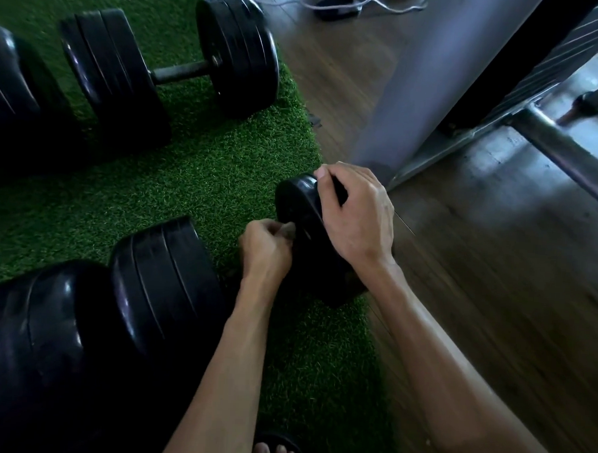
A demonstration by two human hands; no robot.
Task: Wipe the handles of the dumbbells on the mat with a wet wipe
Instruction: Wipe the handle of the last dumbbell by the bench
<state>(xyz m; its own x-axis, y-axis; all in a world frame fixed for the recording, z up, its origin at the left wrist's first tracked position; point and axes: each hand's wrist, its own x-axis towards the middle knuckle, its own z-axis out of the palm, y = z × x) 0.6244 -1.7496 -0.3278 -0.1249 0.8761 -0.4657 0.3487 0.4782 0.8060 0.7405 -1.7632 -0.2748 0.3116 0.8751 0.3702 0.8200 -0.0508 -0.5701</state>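
Under the right hand [354, 215], clamped over its end plate, the heavy dumbbell [307, 240] stays put; left hand [267, 249] pinches the limp wet wipe [288, 228] at the handle.

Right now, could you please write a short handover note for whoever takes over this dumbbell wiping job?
Left hand: closed on a small pale wipe, at the handle of the near dumbbell, between its plates.
Right hand: gripping the top of that dumbbell's right plate, steadying it.
Both dumbbells in question sit on the green mat by its right edge.
Done: cannot tell how much of this handle is wiped.
Left: finish this handle, then the far dumbbell, whose bare handle is untouched by either hand, and the ones at the left edge.
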